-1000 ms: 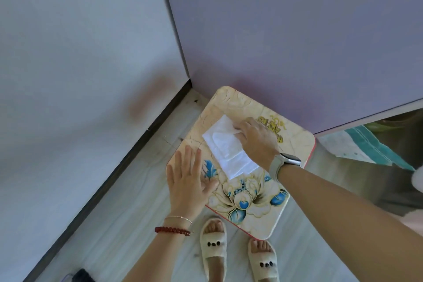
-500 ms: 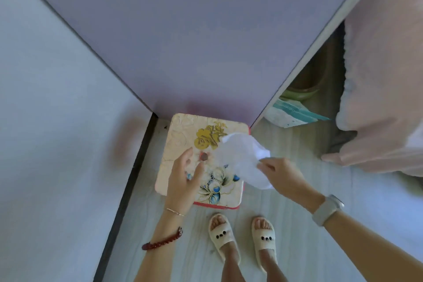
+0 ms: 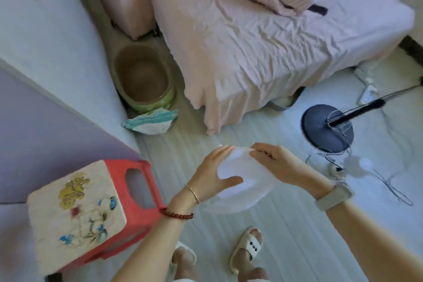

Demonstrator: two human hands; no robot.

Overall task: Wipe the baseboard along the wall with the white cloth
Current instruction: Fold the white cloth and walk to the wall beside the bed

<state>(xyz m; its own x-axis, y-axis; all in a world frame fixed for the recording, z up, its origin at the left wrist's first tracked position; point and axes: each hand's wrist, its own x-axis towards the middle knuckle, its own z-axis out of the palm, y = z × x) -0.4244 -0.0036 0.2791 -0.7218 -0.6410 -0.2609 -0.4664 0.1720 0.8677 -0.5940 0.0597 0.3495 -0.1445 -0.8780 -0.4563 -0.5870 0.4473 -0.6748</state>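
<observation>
The white cloth (image 3: 245, 176) hangs in the air above the floor, held between both hands. My left hand (image 3: 210, 176) grips its left side, thumb across the front. My right hand (image 3: 277, 165) pinches its upper right edge. The cloth is blurred and droops below the hands. A dark baseboard strip (image 3: 412, 49) shows at the far right edge beyond the bed. The baseboard by the stool is out of frame.
A red stool with a flowered top (image 3: 77, 210) stands at the lower left against a lilac wall (image 3: 34, 126). A pink bed (image 3: 263, 36) fills the top. A green basin (image 3: 146, 80), a fan base (image 3: 327, 128) with cables, and my slippered feet (image 3: 247, 249) are on the floor.
The view swung right from the corner to the room. My right hand lifted the cloth off the stool, and my left hand left the stool and took hold of the cloth.
</observation>
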